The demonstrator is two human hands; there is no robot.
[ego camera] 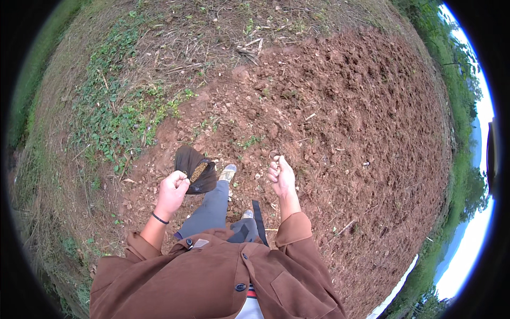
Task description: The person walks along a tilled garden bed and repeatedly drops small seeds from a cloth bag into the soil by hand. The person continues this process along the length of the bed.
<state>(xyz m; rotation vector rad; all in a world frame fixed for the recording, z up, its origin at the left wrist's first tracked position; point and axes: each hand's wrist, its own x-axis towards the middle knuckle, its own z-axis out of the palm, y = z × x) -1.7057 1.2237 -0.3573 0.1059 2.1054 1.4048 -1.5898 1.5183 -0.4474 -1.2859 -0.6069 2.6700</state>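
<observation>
My left hand (174,192) pinches the rim of a dark, thin plastic bag (185,159). Through the bag's gaping mouth, tan grains or pellets (198,172) show inside. My right hand (281,175) is held over the tilled soil to the right of my legs, its fingers curled closed and the thumb uppermost. Whatever may lie inside that fist is hidden. Below the hands, reddish-brown tilled soil (318,131) with clods and small stones spreads forward and to the right.
My front shoe (228,173) stands on soil just right of the bag. A dark strap (259,221) hangs beside my rear leg. Low green plants (107,107) grow at the left, and dry stalks (251,52) lie ahead. Trees (474,191) line the right edge.
</observation>
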